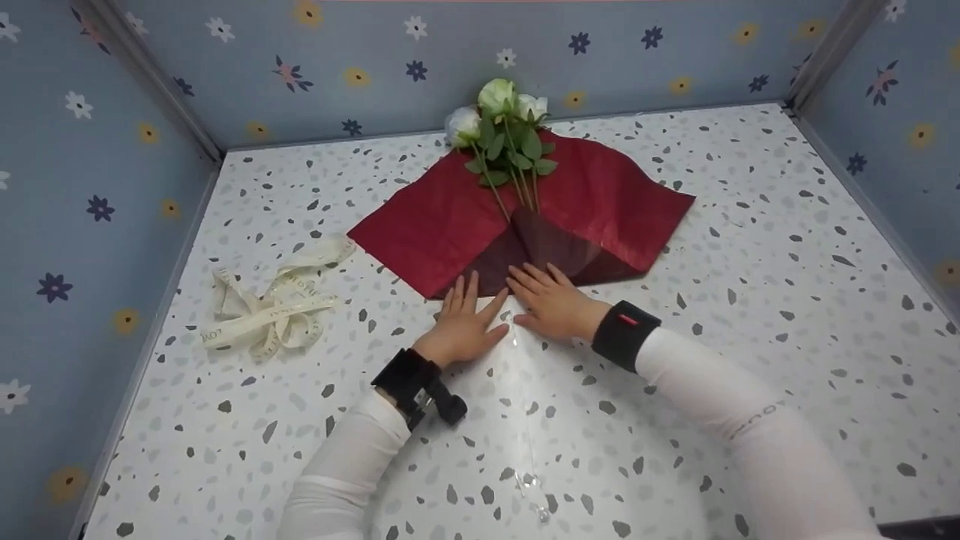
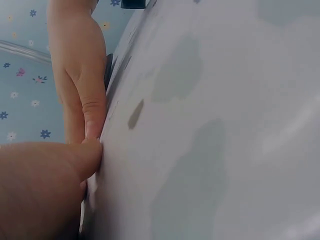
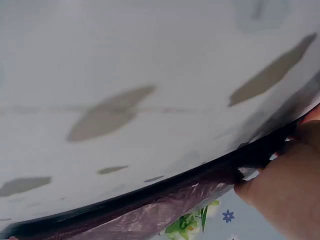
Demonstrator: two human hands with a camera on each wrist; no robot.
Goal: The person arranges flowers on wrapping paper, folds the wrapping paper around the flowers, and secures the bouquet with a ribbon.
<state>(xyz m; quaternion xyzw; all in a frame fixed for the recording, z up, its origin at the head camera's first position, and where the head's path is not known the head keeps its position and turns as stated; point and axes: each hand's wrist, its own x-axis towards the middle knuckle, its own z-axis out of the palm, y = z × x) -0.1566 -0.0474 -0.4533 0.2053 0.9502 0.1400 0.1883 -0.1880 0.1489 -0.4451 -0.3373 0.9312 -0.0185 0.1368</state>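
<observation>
A sheet of dark red wrapping paper (image 1: 420,217) lies spread on the speckled table, its near edge folded up over the stems of several roses. The white and pale green roses (image 1: 496,97) with green leaves point toward the back wall. My left hand (image 1: 463,328) presses flat with spread fingers on the folded near edge, left of the middle. Close beside it, my right hand (image 1: 553,302) rests its straight fingers on the same fold. In the right wrist view the folded wrapping paper (image 3: 150,215) shows along the table surface. The lower stems are hidden under the fold.
A loose heap of cream printed ribbon (image 1: 274,311) lies on the left, one end reaching the paper's left corner. Flower-patterned panels (image 1: 420,45) wall in the table (image 1: 780,315) at the back and sides. A small clear piece (image 1: 531,484) lies near the front.
</observation>
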